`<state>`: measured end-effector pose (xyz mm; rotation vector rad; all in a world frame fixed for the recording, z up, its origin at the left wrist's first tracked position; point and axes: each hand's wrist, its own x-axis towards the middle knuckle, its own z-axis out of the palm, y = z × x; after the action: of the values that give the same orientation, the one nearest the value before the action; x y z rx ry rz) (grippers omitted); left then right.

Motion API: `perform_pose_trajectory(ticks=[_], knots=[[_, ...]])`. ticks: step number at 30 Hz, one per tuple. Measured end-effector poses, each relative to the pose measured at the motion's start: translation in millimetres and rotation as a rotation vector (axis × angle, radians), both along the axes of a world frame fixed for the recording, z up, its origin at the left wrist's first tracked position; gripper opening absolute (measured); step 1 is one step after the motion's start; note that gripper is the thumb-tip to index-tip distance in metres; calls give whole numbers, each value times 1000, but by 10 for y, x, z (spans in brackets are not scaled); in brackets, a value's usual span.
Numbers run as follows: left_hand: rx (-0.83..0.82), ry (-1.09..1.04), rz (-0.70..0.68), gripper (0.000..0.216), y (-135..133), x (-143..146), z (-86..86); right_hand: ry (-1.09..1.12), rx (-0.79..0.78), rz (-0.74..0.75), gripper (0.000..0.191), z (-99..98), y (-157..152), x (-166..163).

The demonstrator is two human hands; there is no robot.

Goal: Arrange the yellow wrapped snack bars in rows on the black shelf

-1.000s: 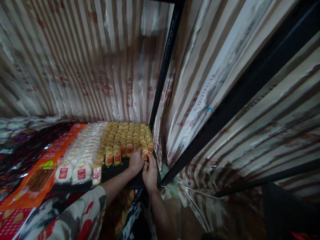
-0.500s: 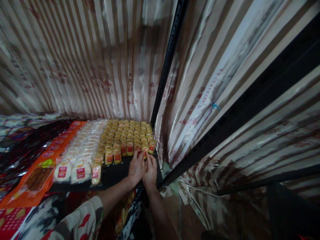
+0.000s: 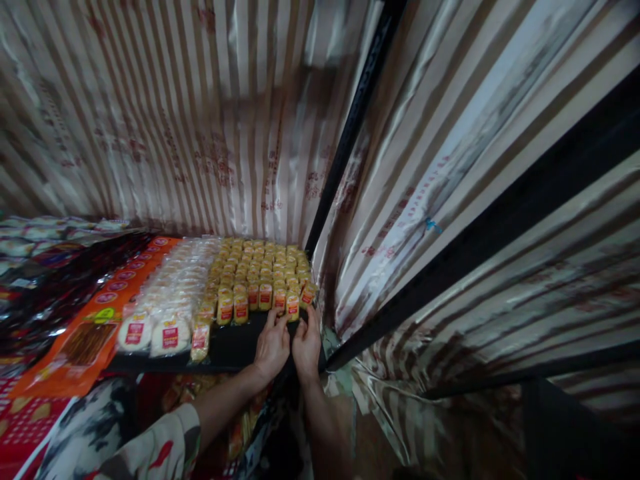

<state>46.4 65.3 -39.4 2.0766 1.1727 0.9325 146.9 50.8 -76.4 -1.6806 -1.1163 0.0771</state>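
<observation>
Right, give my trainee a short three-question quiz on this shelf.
1. True or false: the left hand and the right hand both reach the front row of the yellow packets.
2. What lies directly left of the yellow packets? A white packets B bottles C tins
3. Fill in: the black post stands nearer the ____ hand.
Key: 1 true; 2 A; 3 right.
</observation>
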Motion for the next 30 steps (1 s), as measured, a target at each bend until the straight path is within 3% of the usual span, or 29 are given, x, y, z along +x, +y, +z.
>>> perform_pose_trajectory(ticks=[3,9,16,21,25,27,30], knots=[[2,7,-26,42,-28,-74,-11,23,-27,-40,51,57,76,58],[-58,-3,-39,40,-161,-230,27,-31,-53,67,56,68,256,171],[-147,-237,-120,38,-704,-604,-23,-67,-145,81,51,32,249,218],[-192,-218,-83,30,-1036,-1104,-115,-83,-152,29,47,169,200,146],[-320,-153,54,28,-1075,-1525,-361,-97,1,-37,45,357,-40,-193],[-426,-110,162,28,-1015,-1695,-545,19,32,5,45,380,-258,-506],[-655,-156,374,20,-841,-1855,-801,255,-110,316,41,222,-592,-1076]])
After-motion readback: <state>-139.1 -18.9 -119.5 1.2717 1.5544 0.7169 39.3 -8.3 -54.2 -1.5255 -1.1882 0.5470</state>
